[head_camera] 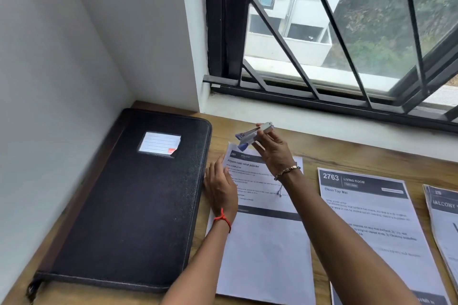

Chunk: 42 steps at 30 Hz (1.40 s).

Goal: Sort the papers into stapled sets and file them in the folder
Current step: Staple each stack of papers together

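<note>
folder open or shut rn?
Shut. The black folder lies flat on the desk, cover down, label pocket up, no papers visible inside.

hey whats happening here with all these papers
A person is sorting printed sheets at a wooden desk by a window. The right hand holds a small stapler lifted above the top corner of the leftmost paper set, while the left hand rests flat on that set's left edge. Two more paper sets, the middle set and the right set, lie to the right. The black zip folder sits closed on the left, so nothing looks filed yet.
</note>
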Available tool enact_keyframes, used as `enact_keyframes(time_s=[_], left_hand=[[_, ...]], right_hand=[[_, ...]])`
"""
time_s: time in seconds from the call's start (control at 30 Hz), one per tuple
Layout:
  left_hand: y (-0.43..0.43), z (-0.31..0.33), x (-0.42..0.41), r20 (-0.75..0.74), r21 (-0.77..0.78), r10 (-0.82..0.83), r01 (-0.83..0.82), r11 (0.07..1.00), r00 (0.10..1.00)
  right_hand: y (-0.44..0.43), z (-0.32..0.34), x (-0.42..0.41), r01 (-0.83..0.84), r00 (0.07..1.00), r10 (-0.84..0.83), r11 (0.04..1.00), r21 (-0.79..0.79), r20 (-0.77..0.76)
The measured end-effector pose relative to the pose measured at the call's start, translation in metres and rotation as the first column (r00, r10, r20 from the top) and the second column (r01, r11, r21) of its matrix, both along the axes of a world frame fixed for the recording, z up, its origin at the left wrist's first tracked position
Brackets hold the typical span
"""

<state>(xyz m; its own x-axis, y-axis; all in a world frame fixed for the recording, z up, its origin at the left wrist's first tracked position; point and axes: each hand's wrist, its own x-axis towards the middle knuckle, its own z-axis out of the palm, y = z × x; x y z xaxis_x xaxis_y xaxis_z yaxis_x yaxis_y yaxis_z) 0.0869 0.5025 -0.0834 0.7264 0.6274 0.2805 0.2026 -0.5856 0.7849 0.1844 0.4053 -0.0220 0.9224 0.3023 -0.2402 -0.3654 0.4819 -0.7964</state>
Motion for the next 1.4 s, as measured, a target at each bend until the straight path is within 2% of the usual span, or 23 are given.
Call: enact_keyframes(time_s=[0.1, 0.17, 0.5, 0.7, 0.9, 1.07, 1.4], left_hand=[[0.0, 0.0, -0.002, 0.018, -0.026, -0.003, 0.004, 1.0, 1.0], [0.0, -0.001, -0.002, 0.018, -0.043, 0.005, -0.004, 0.999, 1.0], [0.0, 0.0, -0.003, -0.006, -0.032, 0.017, -0.017, 0.999, 1.0], [-0.002, 0.001, -0.003, 0.002, -0.022, 0.018, -0.017, 1.0, 1.0], [-0.003, 0.002, -0.002, -0.017, -0.016, 0.013, -0.013, 1.0, 1.0], [-0.002, 0.002, -0.003, -0.041, -0.02, 0.017, -0.018, 1.0, 0.999], [-0.001, 0.002, -0.005, -0.035, 0.018, 0.005, -0.005, 1.0, 0.999]], right_hand=[[0.006, 0.0, 0.006, -0.063, 0.991, 0.085, 0.976, -0.209, 0.101], [0.007, -0.001, 0.009, -0.101, 0.981, 0.143, 0.952, -0.288, 0.129], [-0.004, 0.007, 0.032, -0.324, 0.922, 0.37, 0.9, -0.292, 0.116], [-0.006, 0.0, 0.033, -0.321, 0.927, 0.362, 0.901, -0.29, 0.096], [-0.01, -0.008, 0.033, -0.227, 0.966, 0.249, 0.943, -0.242, 0.065], [-0.008, -0.004, 0.031, -0.298, 0.937, 0.34, 0.901, -0.313, 0.084], [0.001, 0.003, 0.029, -0.325, 0.899, 0.419, 0.833, -0.447, 0.127]])
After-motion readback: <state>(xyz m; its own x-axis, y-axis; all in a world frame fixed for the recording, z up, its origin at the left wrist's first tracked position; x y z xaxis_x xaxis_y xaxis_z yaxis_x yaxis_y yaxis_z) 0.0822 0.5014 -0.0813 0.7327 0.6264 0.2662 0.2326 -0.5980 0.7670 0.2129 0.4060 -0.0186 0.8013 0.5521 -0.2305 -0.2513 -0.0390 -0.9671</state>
